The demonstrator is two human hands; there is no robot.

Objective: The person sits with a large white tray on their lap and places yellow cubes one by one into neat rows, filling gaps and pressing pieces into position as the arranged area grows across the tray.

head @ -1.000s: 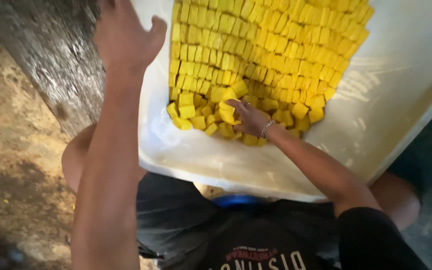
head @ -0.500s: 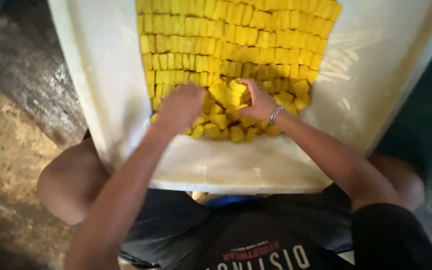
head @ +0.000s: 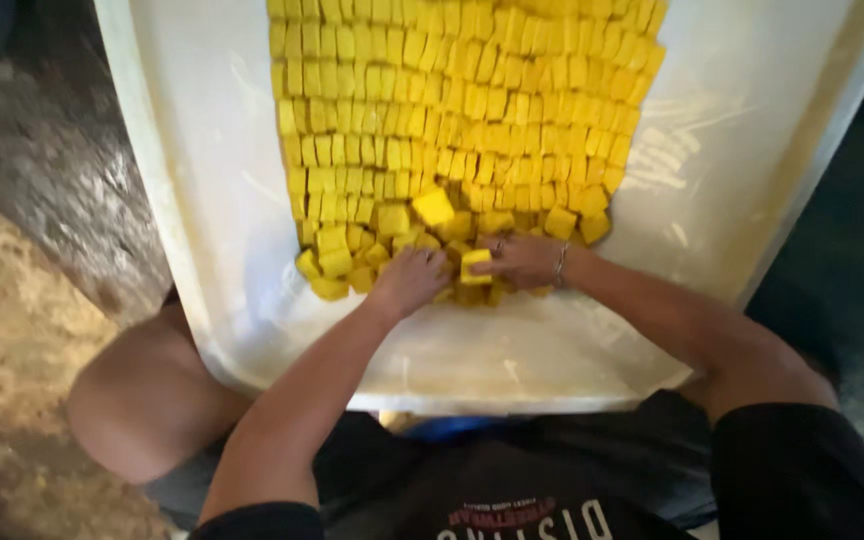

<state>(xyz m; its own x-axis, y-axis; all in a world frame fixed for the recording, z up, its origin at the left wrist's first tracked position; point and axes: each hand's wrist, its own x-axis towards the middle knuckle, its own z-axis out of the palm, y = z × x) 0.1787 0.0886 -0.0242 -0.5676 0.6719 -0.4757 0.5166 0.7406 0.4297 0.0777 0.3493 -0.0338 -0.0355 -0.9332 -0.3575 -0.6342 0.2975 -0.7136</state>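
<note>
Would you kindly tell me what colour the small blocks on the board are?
Bright yellow blocks, lying on a whitish board; the head view shows them clearly.

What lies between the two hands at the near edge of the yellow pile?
In the head view, one yellow cube lies between the left hand and right hand, held at the right fingertips.

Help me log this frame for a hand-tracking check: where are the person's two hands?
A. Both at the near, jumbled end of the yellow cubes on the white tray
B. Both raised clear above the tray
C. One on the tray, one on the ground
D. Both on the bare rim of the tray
A: the left hand and right hand both rest among the loose yellow cubes at the near edge of the neat rows on the white tray.
</note>
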